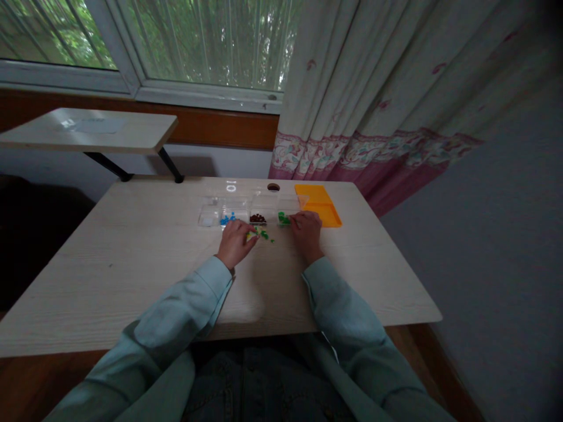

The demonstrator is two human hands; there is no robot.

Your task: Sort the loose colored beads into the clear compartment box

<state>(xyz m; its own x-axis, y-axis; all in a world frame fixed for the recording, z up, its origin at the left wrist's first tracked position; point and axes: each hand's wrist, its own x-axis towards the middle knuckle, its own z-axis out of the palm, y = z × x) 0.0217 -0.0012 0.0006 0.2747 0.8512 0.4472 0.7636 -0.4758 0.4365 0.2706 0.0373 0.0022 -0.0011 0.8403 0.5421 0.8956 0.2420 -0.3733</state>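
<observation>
Tabletop [145,249]: left hand [234,243] by loose pieces [264,234], right hand [307,232] at clear box [241,211]; grip closure unclear

Dim, cool daylight comes through the barred window [211,50], casting glare on the raised shelf [149,126] and soft shadows across the wood-grain tabletop [105,287], while the right-hand wall [492,252] darkens, wide-angle distortion stretches the edges, and the small green and yellow pieces [264,233] look slightly blurred.

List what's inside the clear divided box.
Blue pieces, dark brown pieces and green pieces lie in separate compartments of the clear divided box. The right hand covers part of its right end; anything behind it there can't be seen.
</observation>
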